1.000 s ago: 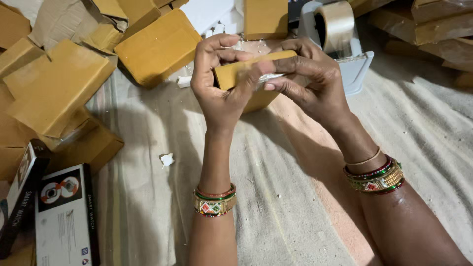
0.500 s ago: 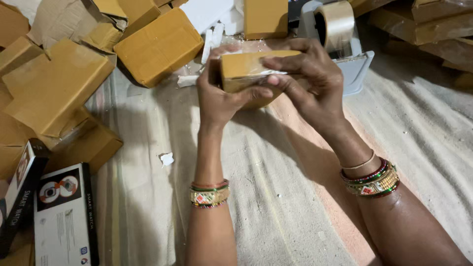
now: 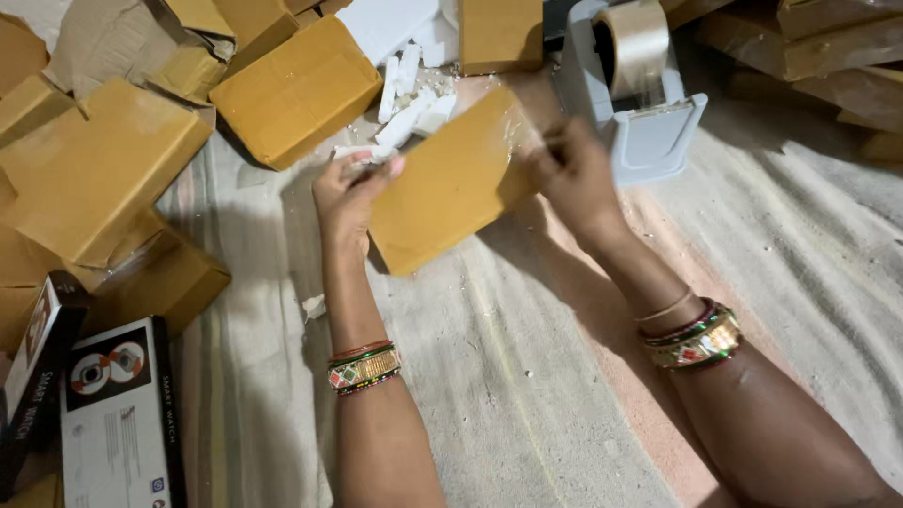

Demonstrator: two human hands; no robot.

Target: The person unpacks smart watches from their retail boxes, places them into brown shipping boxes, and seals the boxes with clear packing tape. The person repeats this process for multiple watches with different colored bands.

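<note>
1. Nearest the camera, two bare forearms reach forward over a pale striped cloth spread on the floor; each wrist wears a band of coloured bangles.
2. At the near left edge lies a black-and-white product box, with a second dark box leaning just beside it.
3. The left hand grips the left end of a flat tan cardboard box, its fingers curled over the upper edge and its thumb behind.
4. The right hand, somewhat blurred, closes on the right end of the same box, with the fingers pinched at its upper corner, where clear tape glints on the cardboard.
5. The box is held between both hands above the cloth, tilted so that its right end stands higher than its left.
6. Just beyond the right hand stands a grey tape dispenser carrying a roll of clear tape.
7. Behind the held box, white foam scraps lie scattered.
8. Farther left and back, sealed tan parcels are piled, touching one another, and more cardboard lies at the far right.
</note>
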